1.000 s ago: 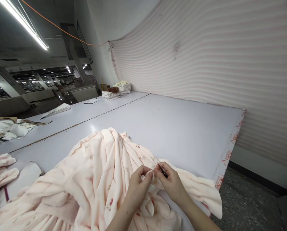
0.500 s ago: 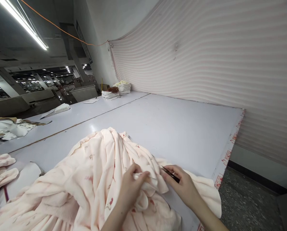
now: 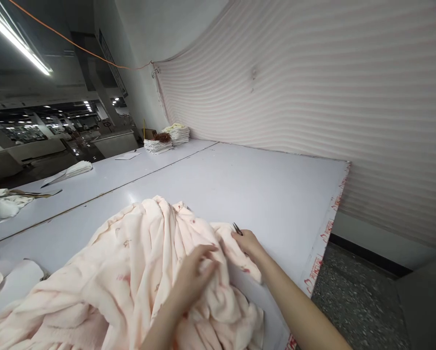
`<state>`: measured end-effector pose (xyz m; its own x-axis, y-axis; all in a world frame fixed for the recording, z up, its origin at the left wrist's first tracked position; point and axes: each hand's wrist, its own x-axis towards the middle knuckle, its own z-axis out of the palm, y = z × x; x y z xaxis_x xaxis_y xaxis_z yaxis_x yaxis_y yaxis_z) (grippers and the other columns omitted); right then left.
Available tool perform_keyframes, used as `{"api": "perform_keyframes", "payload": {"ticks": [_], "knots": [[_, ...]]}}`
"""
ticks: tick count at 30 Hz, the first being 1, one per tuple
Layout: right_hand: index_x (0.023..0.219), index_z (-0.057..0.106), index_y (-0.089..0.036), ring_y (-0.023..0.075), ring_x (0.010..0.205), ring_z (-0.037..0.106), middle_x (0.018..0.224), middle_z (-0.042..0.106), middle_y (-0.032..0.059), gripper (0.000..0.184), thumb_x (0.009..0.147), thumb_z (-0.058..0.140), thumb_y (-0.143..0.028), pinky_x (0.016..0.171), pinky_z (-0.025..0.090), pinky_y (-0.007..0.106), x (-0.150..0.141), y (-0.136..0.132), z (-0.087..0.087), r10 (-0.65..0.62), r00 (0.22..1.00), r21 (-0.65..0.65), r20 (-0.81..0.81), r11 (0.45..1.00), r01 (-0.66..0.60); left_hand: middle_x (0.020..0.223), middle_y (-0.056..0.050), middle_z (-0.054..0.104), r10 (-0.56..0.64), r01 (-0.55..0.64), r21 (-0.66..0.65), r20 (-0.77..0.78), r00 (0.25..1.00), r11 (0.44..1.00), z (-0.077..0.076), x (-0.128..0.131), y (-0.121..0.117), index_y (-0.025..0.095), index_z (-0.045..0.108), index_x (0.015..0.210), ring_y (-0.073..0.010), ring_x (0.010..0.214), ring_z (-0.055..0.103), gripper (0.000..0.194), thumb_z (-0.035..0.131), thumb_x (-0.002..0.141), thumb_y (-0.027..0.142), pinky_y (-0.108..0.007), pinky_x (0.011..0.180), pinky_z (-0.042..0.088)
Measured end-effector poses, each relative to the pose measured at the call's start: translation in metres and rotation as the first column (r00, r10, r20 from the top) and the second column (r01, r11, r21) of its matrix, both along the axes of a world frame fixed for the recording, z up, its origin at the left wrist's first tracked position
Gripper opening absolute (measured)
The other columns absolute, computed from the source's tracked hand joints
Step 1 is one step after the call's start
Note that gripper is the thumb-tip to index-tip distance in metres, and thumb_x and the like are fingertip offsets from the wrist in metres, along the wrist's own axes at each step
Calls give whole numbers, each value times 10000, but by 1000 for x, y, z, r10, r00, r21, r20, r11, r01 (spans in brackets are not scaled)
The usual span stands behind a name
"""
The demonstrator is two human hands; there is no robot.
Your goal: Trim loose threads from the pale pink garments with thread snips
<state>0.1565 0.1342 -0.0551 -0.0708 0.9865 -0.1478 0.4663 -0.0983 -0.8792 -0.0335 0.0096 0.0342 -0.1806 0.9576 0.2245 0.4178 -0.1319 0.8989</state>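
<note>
A heap of pale pink plush garment cloth [image 3: 108, 257] with small printed figures lies on the table in front of me. My left hand [image 3: 198, 272] rests over the folds on its right part, thumb and fingers apart, with nothing visibly gripped. My right hand [image 3: 247, 242] is closed around dark thread snips [image 3: 237, 228], whose points stick out past the fingers towards upper left. Its fingers also touch a narrow, sleeve-like piece of the cloth [image 3: 236, 250] at the right. Whether they pinch this cloth cannot be made out.
The pale table [image 3: 276, 194] has a taped right edge [image 3: 320, 253]. Stacks of white pieces [image 3: 158, 146] stand at the back, and scraps [image 3: 4, 206] lie at left. A striped cloth sheet [image 3: 294, 82] hangs behind the table.
My right hand has moved up and away from my left with the snips. The cloth at the right is drawn in from the table edge. My left fingers have spread. The view has turned slightly right.
</note>
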Motion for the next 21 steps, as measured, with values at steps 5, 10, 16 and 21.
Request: {"api": "perform_keyframes", "payload": {"ticks": [5, 10, 16, 21], "knots": [[840, 643, -144, 79, 364, 471, 652, 658, 23, 333, 831, 503, -446, 412, 393, 221, 9, -16, 14, 71, 969, -47, -235, 995, -84, 1010, -51, 600, -411, 249, -345, -554, 724, 905, -44, 63, 17, 231, 481, 1193, -182, 846, 600, 393, 490, 801, 218, -269, 723, 447], [1005, 635, -162, 201, 735, 627, 949, 676, 92, 378, 770, 490, -420, 564, 463, 268, 70, -48, 7, -65, 968, -8, -244, 998, 65, 861, -68, 618, -393, 158, -394, -639, 661, 906, -62, 64, 30, 175, 574, 847, -207, 806, 608, 190, 400, 797, 115, -281, 683, 419], [646, 649, -188, 212, 788, 567, 717, 628, 17, 118, 574, 651, -282, 741, 439, 302, 73, -73, -12, -52, 957, 23, -285, 998, 61, 1050, -60, 581, -403, 234, -334, -652, 642, 913, -59, 70, 23, 235, 462, 1185, -211, 802, 604, 357, 472, 835, 308, -279, 636, 418], [754, 565, -183, 83, 366, 328, 457, 388, -88, 216, 748, 551, -399, 384, 284, 201, 43, -76, -3, -71, 852, -17, -518, 997, 73, 924, -31, 595, -347, 276, -212, -541, 766, 938, -55, 69, 22, 224, 550, 979, -186, 791, 593, 178, 429, 849, 223, -268, 681, 422]]}}
